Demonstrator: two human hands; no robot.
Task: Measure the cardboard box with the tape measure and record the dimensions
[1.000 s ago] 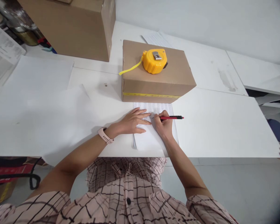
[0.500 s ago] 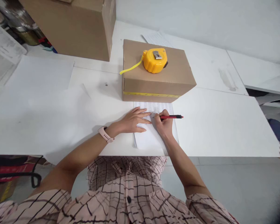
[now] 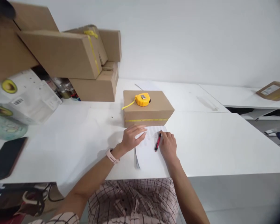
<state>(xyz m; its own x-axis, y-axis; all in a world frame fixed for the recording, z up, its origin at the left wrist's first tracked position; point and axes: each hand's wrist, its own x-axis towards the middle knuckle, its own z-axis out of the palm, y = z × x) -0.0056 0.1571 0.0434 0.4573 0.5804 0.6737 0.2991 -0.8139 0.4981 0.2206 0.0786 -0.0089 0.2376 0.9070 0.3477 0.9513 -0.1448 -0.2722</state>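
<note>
A red and black pen (image 3: 158,142) slants across printed sheets of paper (image 3: 151,158), its upper end at the fingertips of my right hand (image 3: 169,145). That hand is curled, with the pen's upper end seemingly pinched in it; the thumb is mostly hidden. My left hand (image 3: 133,137) has its fingers apart over the left side of the sheets, close to the front of a cardboard box (image 3: 149,115), and holds nothing. On the box sits a yellow tape measure (image 3: 142,100) with a yellow wrist strap. The top edge of the sheets meets the box's base.
Cardboard boxes (image 3: 58,56) are stacked at the back left, beside a white carton with avocado pictures (image 3: 30,96). A dark flat item (image 3: 8,158) lies at the left edge of the white table (image 3: 212,143). Another small box (image 3: 274,91) is at the far right.
My view has tilted up, showing more boxes and wall. The pen has swung from pointing sideways in my right hand to lying steeply along the paper. My left hand has lifted and bent its fingers.
</note>
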